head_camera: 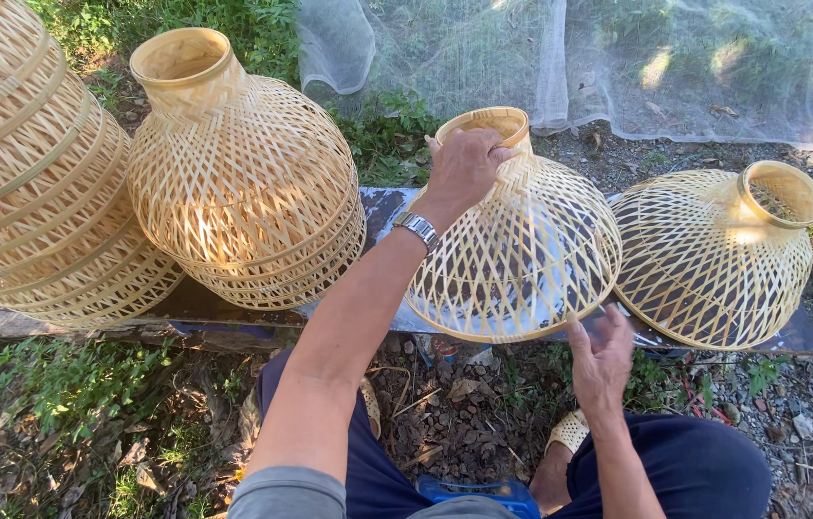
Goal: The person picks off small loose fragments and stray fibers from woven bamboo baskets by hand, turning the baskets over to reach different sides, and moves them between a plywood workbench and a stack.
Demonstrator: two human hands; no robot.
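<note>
The person sits low on the ground, knees apart, looking down at a row of woven bamboo baskets set along a dark board (387,207).

The left hand (464,168) reaches forward and grips the narrow neck of the middle basket (522,259), with the fingers curled over the round rim and the thumb on the near side. A metal wristwatch (416,229) sits on that wrist. The basket is bell-shaped with an open lattice weave, and it is tilted so that its wide mouth faces the person and its neck points away, toward the white netting (618,67) spread over the grass behind.

The right hand (601,360) is at the lower edge of the same basket's wide rim. Its fingers are spread and slightly bent, with the fingertips touching or just beside the rim; whether they pinch a strip cannot be told.

To the right, a second lattice basket (714,255) lies on its side just beside the held one, its neck pointing up and right. To the left stands a stack of rounder baskets (243,183) nested together, neck upward, and at the far left edge a larger stack (32,183) leans against it.

Dry leaves and soil (464,413) cover the ground between the person's legs, and a sandal (570,430) shows under the right forearm.
</note>
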